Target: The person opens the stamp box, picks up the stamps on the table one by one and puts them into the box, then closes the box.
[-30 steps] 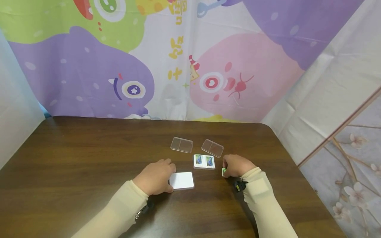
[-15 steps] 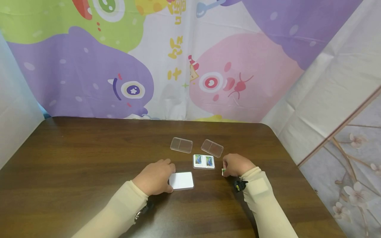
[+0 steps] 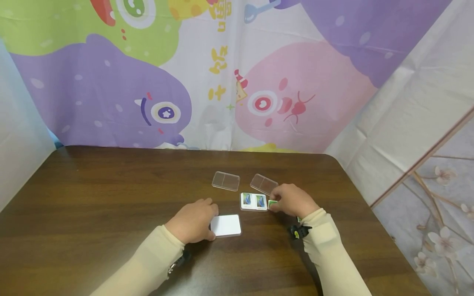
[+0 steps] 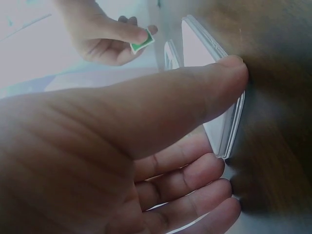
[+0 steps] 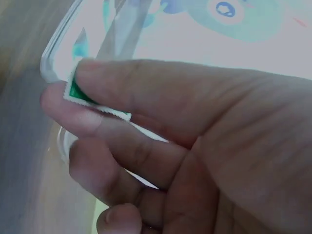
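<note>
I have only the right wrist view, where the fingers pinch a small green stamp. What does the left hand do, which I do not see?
Observer: The left hand holds a white-topped case by its edges.
Operator: Thank you. What lies farthest away on the table?
Observer: Two clear trays, each with one dividing line.
Operator: Does something lie near the right sleeve?
Observer: A small greenish piece, mostly hidden; I cannot tell what it is.

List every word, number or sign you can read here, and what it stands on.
"+": small green mark on the backdrop.
Large yellow characters, backdrop: sideways, not surely legible.
Paired pictures in the case: any print too small.
Green stamp in the right hand: too covered to read.
</note>
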Available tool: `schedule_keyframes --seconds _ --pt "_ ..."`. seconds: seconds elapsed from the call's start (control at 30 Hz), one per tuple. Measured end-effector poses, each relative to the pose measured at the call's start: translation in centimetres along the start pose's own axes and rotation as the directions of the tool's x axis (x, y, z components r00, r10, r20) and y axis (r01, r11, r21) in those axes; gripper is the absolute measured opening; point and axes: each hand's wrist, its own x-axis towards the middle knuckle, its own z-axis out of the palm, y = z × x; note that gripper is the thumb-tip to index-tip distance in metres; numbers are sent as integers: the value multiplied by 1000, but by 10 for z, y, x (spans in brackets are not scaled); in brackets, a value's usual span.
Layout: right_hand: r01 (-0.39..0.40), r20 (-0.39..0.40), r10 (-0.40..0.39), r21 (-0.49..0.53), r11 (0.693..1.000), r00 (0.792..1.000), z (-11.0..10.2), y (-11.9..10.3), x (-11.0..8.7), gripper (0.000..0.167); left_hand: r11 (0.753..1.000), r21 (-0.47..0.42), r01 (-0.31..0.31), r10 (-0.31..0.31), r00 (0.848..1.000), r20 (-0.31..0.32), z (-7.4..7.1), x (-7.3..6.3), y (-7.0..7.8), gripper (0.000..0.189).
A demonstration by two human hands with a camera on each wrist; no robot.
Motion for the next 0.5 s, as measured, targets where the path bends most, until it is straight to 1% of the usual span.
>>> schedule_keyframes --seconds 0.07,0.2,0.27,0.33,0.5 --pt "46 0 -46 2 999 999 -1 -3 -1 12 1000 -1 2 -2 1000 0 0 0 0 49" --pt "106 -9 -106 -18 994 994 -2 -7 -3 16 1000 -4 3 -3 1000 -2 1 1 0 48" --pt "121 -24 -122 -19 992 992 -2 -8 -3 18 1000 -5 1 -1 1000 -3 1 0 0 48" --pt "134 -32 -134 3 991 990 -2 -9 -3 19 1000 -5 -1 1 1000 -4 1 0 0 47" --pt "151 -37 -150 31 988 988 -1 -10 -2 17 1000 -4 -1 1 1000 -9 1 0 0 47"
